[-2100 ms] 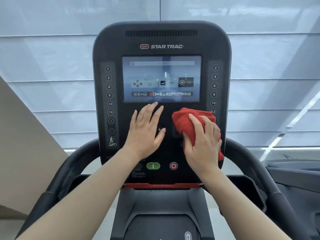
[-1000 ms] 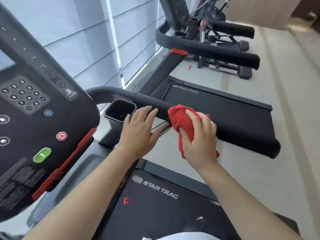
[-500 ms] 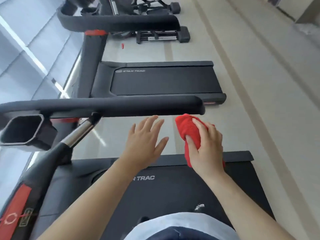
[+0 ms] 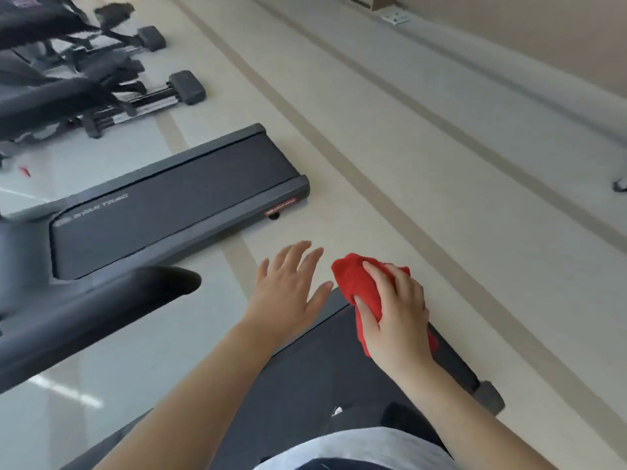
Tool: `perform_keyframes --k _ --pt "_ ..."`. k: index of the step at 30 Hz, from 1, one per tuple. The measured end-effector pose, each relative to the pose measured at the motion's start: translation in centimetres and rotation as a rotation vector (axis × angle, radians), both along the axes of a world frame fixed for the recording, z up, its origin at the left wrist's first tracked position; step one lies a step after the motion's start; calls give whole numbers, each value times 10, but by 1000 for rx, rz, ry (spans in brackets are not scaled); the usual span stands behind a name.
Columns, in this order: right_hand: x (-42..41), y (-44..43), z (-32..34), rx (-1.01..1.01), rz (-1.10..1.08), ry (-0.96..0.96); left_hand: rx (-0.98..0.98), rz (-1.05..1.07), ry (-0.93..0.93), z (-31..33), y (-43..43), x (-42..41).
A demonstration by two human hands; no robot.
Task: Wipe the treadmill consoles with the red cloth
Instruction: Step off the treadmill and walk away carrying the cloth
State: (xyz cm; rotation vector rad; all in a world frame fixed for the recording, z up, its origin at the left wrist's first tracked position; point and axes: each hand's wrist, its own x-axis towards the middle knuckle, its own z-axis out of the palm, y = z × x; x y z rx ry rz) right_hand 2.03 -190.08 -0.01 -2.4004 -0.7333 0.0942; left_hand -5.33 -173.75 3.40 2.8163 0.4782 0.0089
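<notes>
Red cloth (image 4: 353, 286) looking soft and fuzzy, like towelling.
The treadmill belt (image 4: 176, 198) is showing dull matt black; the pale floor (image 4: 424, 157) is gleaming smooth.

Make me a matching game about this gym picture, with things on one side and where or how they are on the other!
Things:
1. red cloth
2. left hand
3. handrail
4. neighbouring treadmill deck

Places or states:
A. lying flat on the floor
B. fingers spread, holding nothing
C. bunched up in the right hand
D. dark bar jutting in from the left

Pairs: 1-C, 2-B, 3-D, 4-A
</notes>
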Motion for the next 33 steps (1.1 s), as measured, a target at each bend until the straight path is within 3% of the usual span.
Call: perform_keyframes --k 7,17,33 --pt "65 -47 -14 -13 -197 93 -10 -166 69 -13 -38 93" --pt "151 -45 -14 -15 -313 81 -36 -293 96 -28 -44 201" --pt "388 -36 13 -14 -604 -17 -27 -541 -61 -5 -30 483"
